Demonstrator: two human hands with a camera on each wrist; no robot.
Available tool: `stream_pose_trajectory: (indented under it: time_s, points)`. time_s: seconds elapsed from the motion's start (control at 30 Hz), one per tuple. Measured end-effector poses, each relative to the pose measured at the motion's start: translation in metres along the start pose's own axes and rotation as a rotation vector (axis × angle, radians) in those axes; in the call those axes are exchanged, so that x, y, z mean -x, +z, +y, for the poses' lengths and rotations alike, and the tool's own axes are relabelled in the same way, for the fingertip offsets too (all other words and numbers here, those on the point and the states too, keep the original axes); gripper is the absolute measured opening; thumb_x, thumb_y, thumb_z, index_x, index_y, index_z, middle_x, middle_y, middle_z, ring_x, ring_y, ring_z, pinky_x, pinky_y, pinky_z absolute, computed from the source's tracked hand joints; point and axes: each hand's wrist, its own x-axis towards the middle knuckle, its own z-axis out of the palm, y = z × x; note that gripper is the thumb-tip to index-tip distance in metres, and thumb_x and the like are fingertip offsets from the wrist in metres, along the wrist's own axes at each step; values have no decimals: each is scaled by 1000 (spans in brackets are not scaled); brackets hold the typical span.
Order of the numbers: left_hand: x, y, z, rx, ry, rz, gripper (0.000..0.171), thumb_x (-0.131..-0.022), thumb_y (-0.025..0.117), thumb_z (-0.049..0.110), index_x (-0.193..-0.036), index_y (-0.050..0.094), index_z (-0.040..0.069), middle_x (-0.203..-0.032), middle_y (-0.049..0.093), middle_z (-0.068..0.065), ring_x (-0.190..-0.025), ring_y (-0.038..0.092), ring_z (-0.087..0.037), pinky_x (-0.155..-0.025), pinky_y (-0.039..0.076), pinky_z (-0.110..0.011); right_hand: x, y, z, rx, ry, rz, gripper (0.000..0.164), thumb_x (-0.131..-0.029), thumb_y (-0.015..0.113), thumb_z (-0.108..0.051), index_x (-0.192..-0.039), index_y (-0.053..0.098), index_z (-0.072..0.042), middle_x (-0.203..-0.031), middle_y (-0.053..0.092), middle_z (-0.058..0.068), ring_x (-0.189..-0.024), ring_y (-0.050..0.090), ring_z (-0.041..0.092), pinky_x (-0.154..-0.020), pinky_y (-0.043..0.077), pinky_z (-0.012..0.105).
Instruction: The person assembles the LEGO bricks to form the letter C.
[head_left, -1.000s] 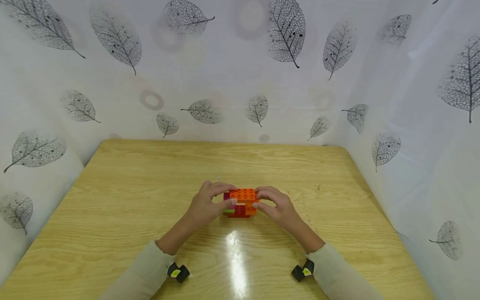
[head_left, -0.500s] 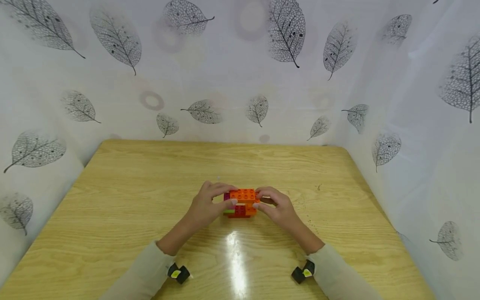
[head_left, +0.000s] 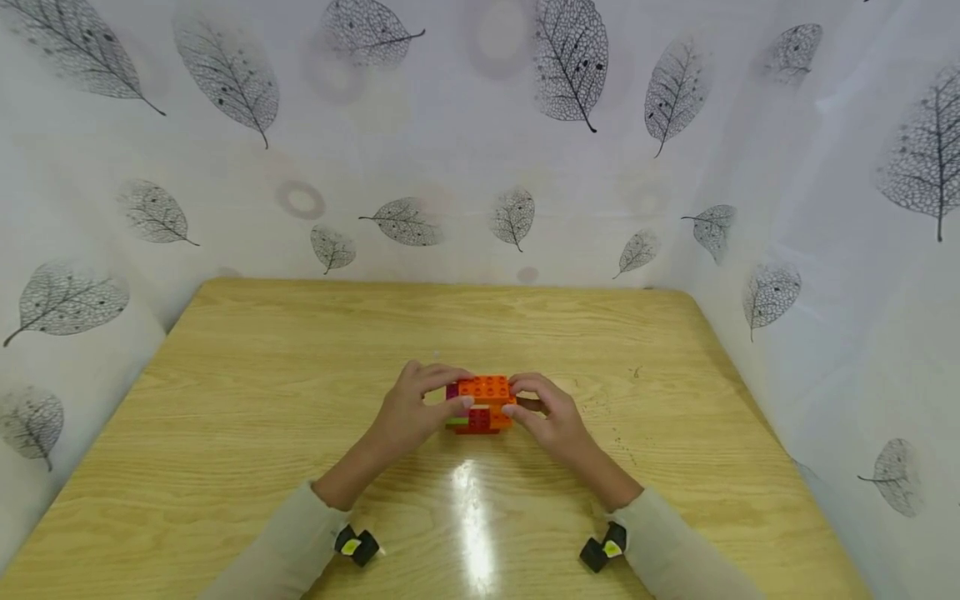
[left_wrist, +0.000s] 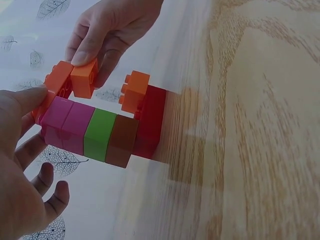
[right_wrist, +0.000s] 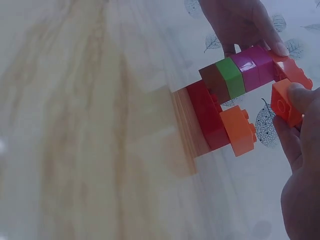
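A toy building-brick structure stands on the table. Its base is a red brick, with brown, green and magenta bricks stacked at its left end and a lower orange brick at its right end. A long orange brick lies across the top and reaches right. My left hand grips the top left of the structure between thumb and fingers. My right hand pinches a small orange brick right at the underside of the long brick's right end, above the lower orange brick.
The wooden table extends around the structure, with a bright reflection in front of it. Leaf-patterned white curtains enclose its back and sides. Small black devices are worn at both wrists.
The head view shifts very slightly. Both hands keep their hold, and the bricks stay essentially where they were.
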Motion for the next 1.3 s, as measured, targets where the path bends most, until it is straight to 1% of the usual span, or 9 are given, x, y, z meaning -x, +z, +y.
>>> stream_pose_trajectory:
  time_s: [0.1,0.23,0.43,0.63,0.73,0.87,0.97,1.1,1.3]
  points:
    - [0,0,0,1,-1,1,32,-91,74,42,-123,71,35,-126,65,14,-100,45,-31,-70,41,-36,0,1,-1,0,15,7,29,-83,69,20,-107,60,6,-116,61,26,-110,62,11,-80,58,24]
    - [-1,0,0,-2,0,0,33,-91,74,43,-123,71,35,-126,65,14,-99,45,-31,-68,40,-36,1,0,-1,3,48,10,27,-85,69,16,-106,61,3,-117,61,23,-110,62,10,-81,58,25]
    - [-1,0,-2,16,-9,-13,34,-90,74,46,-123,70,38,-126,63,15,-100,44,-29,-70,40,-36,3,-2,0,14,50,1,25,-87,69,13,-107,61,1,-118,61,20,-110,61,11,-81,58,25]
    - [-1,0,-4,26,-28,-21,34,-90,72,50,-123,69,43,-126,62,17,-103,45,-29,-75,42,-37,1,-3,0,-45,45,-17,24,-89,66,14,-110,60,3,-119,59,23,-113,59,9,-81,58,24]
    - [-1,0,-5,18,-26,-20,34,-90,72,51,-123,69,43,-127,62,18,-104,45,-29,-76,42,-37,1,-5,-1,-76,80,-25,21,-89,66,12,-107,61,2,-120,59,24,-112,60,10,-80,58,24]
    - [-1,0,-5,8,-25,-15,35,-90,72,51,-124,69,43,-127,62,18,-104,45,-28,-77,43,-37,1,-7,-2,-88,159,-33,18,-90,68,8,-105,64,-2,-121,61,21,-109,62,8,-80,58,24]
    - [0,0,-4,6,-24,-14,34,-90,72,51,-123,69,43,-126,62,18,-103,45,-27,-77,43,-37,1,-9,-2,-100,193,-39,17,-90,69,7,-105,66,-2,-122,61,19,-111,62,9,-82,58,26]
    - [0,0,-4,3,-21,-15,35,-90,72,52,-124,68,42,-127,62,18,-102,45,-27,-76,43,-37,0,-9,-3,-123,210,-41,17,-90,69,6,-106,67,-1,-122,60,19,-113,61,11,-86,58,27]
    - [-1,1,-5,2,-14,-18,37,-90,71,52,-125,69,41,-126,62,18,-101,44,-28,-71,41,-36,0,-8,-3,-118,200,-27,16,-90,69,7,-104,66,-1,-121,60,20,-111,61,10,-83,59,28]
